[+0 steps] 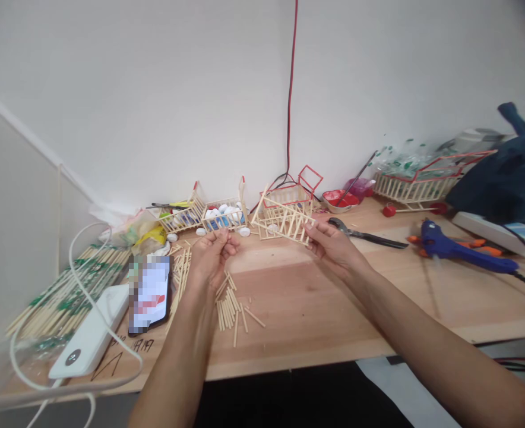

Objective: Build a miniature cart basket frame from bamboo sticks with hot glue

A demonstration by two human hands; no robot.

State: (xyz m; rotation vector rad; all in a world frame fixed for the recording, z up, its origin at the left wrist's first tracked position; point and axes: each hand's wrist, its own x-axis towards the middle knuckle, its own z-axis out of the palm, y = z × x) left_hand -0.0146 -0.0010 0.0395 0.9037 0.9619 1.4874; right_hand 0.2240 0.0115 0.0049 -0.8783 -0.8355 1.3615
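My right hand (336,246) pinches one end of a small ladder-like frame of thin wooden sticks (291,224), tilted above the table. Behind it, partly hidden, stands a wooden stick basket with red edges (284,193). My left hand (215,252) is apart from the frame, its thumb and fingers pressed together; whatever is between them, if anything, is too small to make out. Short cut sticks (231,306) lie loose beside and partly under my left wrist.
Two small stick carts (224,217) stand at the back. A red paint bowl (340,199), black-handled pliers (369,236), a blue glue gun (462,249) and a larger stick cart (416,187) are rightward. Leftward lie a phone (151,297), white power bank (91,330) and bagged sticks (70,288).
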